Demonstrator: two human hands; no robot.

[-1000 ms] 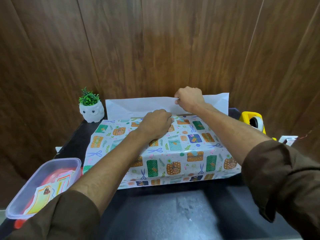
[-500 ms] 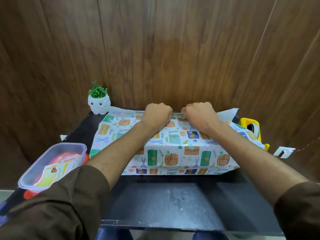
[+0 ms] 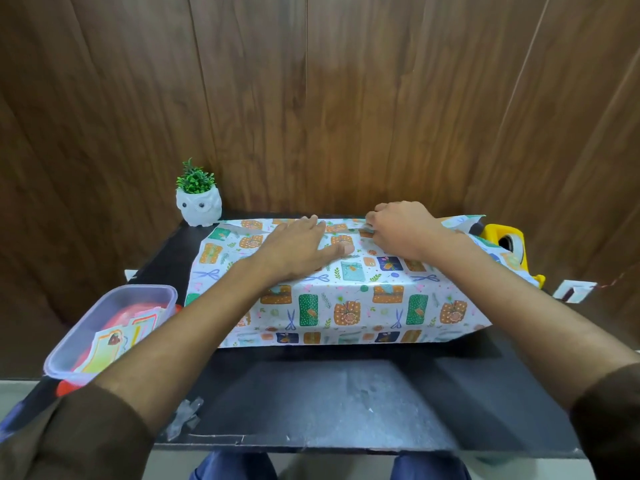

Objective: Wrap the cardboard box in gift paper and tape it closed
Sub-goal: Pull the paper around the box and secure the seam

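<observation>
The cardboard box is hidden under patterned gift paper [image 3: 349, 306], which drapes over its top and front on the black table [image 3: 346, 393]. My left hand [image 3: 298, 245] lies flat on the top of the wrapped box, fingers straight, pressing the paper down. My right hand [image 3: 403, 226] is at the far top edge, its fingers curled and pinching the paper's edge there. A yellow tape dispenser [image 3: 505, 239] stands at the right end, partly covered by the paper.
A white owl pot with a green plant [image 3: 198, 202] stands at the back left. A clear plastic tub [image 3: 110, 327] with cards sits at the left front. A crumpled bit of clear tape [image 3: 185, 415] lies near the front edge. Wood panelling backs the table.
The far white flap that stood upright has been folded down over the box top. My left hand has opened from a fist to lie flat; my right hand came down to the top edge.
</observation>
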